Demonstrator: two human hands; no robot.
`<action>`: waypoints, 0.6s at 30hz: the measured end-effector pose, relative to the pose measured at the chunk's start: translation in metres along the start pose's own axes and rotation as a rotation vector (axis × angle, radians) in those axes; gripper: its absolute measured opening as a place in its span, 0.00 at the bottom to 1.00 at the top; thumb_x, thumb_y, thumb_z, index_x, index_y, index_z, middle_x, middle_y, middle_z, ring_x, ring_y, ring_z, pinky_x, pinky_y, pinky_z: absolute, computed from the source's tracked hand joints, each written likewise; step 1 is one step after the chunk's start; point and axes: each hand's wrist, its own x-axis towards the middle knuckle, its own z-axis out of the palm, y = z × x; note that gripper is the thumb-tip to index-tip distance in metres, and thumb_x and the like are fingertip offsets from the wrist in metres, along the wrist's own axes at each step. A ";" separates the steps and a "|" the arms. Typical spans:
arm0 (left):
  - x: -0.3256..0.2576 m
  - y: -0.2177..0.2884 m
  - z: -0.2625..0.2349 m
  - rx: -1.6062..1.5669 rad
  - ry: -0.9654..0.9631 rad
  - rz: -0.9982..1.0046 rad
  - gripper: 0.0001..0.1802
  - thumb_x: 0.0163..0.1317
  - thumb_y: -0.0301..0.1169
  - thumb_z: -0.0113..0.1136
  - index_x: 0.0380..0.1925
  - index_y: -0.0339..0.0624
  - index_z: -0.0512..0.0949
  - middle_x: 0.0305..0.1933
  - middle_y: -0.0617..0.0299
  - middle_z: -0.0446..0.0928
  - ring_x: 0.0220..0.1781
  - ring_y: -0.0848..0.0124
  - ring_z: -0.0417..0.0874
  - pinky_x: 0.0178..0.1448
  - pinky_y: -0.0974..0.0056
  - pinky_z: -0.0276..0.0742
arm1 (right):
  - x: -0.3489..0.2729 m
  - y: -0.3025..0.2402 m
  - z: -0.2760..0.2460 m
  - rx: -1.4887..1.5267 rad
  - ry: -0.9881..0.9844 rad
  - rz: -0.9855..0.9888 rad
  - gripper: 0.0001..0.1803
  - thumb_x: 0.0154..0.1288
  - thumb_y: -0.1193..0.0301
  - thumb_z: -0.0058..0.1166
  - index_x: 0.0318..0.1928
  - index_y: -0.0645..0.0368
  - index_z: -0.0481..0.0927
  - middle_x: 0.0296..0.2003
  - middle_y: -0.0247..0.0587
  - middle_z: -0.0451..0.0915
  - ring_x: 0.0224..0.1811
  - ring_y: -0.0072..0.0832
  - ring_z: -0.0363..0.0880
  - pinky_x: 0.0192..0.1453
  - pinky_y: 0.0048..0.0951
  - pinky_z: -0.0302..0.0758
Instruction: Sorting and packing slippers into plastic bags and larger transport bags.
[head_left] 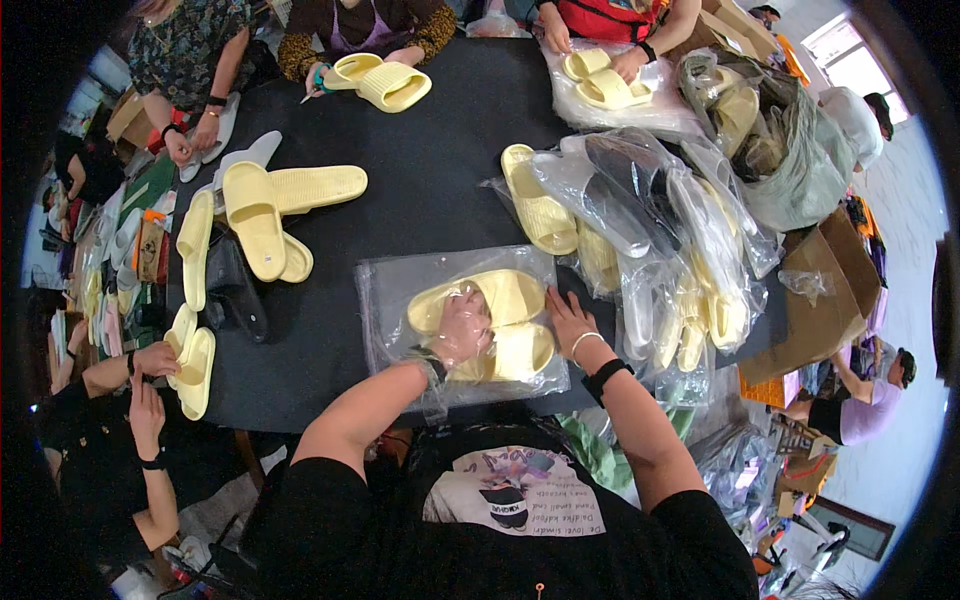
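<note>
A pair of pale yellow slide slippers (521, 352) lies side by side in a clear plastic bag (390, 352) on the dark table before me. My left hand (464, 326) reaches inside the bag, the plastic drawn over my wrist, and its fingers close about the slippers where the two meet. Film glare blurs the fingertips. At the bag's right edge, my right hand (571, 326) rests with fingers stretched forward, touching the plastic beside the slippers.
Bagged slippers (690, 270) are heaped to my right, with a loose yellow slipper (540, 200) beside them. Yellow slippers (255, 220) and a black one (235, 290) lie left. Co-workers handle slippers around the dark table (430, 180). A cardboard box (825, 300) stands right.
</note>
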 end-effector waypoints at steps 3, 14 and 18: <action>-0.015 -0.028 -0.001 0.006 0.188 -0.109 0.19 0.42 0.37 0.62 0.37 0.43 0.83 0.47 0.52 0.75 0.59 0.53 0.68 0.58 0.46 0.64 | -0.002 -0.002 -0.011 -0.044 -0.077 -0.019 0.48 0.59 0.76 0.54 0.75 0.50 0.41 0.76 0.30 0.33 0.77 0.44 0.41 0.71 0.52 0.59; -0.202 -0.178 -0.086 0.252 0.378 -0.424 0.10 0.37 0.28 0.61 0.23 0.36 0.82 0.37 0.46 0.76 0.44 0.46 0.75 0.51 0.48 0.69 | 0.004 0.013 0.003 -0.029 -0.069 -0.097 0.48 0.55 0.79 0.54 0.74 0.52 0.44 0.76 0.34 0.35 0.76 0.45 0.43 0.72 0.52 0.58; -0.228 -0.165 -0.128 0.378 0.494 -0.675 0.10 0.38 0.28 0.62 0.20 0.30 0.79 0.36 0.44 0.73 0.44 0.46 0.73 0.48 0.45 0.68 | 0.004 0.037 0.007 0.258 0.148 -0.164 0.37 0.56 0.77 0.53 0.69 0.57 0.59 0.73 0.46 0.49 0.73 0.49 0.52 0.70 0.49 0.60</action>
